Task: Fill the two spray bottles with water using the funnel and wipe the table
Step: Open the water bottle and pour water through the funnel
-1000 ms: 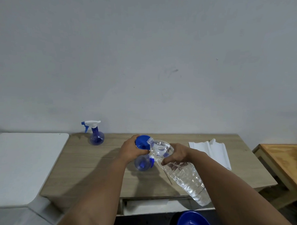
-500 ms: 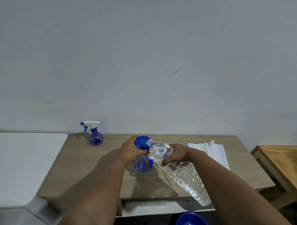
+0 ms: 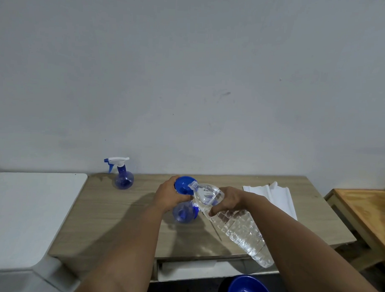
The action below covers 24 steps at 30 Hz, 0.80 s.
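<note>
A blue funnel [image 3: 183, 185] sits in the neck of a round blue spray bottle body [image 3: 183, 213] at the middle of the wooden table [image 3: 123, 220]. My left hand [image 3: 170, 195] grips the funnel from the left. My right hand [image 3: 225, 200] holds a large clear water bottle [image 3: 234, 223] near its shoulder, tilted so its open mouth rests over the funnel. A second blue spray bottle [image 3: 123, 176] with its white trigger head on stands at the table's back left. A white cloth [image 3: 272, 196] lies at the back right.
A white table [image 3: 25, 216] adjoins on the left and an orange-topped wooden table [image 3: 368, 213] on the right. A blue bowl [image 3: 247, 289] sits below the front edge. A wall closes off the back.
Both hands, the funnel and the tilted water bottle stay in place. The view has shifted only slightly.
</note>
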Tool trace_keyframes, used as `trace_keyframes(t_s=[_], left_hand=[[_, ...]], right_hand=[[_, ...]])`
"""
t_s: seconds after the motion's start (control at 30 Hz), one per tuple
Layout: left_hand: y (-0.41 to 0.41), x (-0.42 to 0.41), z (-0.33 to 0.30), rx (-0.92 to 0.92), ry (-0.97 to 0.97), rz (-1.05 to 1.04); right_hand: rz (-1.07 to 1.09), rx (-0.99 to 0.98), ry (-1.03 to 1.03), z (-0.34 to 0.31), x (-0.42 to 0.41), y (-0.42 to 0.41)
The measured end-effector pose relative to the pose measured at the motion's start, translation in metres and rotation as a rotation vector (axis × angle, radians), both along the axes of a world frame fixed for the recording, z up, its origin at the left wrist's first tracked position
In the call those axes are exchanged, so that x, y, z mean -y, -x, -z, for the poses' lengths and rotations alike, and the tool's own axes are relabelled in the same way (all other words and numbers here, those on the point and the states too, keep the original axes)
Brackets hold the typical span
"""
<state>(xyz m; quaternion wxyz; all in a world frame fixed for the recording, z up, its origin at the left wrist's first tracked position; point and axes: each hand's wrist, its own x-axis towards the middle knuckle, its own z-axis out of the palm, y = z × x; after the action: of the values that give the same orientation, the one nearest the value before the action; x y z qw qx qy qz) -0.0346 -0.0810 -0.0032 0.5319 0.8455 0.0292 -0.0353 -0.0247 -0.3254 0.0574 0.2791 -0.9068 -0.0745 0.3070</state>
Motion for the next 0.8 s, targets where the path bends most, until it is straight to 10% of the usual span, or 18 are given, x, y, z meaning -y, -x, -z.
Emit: trace_keyframes(t_s=[0.8], left_hand=[[-0.0025,0.0012,0.0010,0.010,-0.034,0.002]], right_hand=[[-0.012,-0.012,0.013,-0.0053,0.0008,0.0002]])
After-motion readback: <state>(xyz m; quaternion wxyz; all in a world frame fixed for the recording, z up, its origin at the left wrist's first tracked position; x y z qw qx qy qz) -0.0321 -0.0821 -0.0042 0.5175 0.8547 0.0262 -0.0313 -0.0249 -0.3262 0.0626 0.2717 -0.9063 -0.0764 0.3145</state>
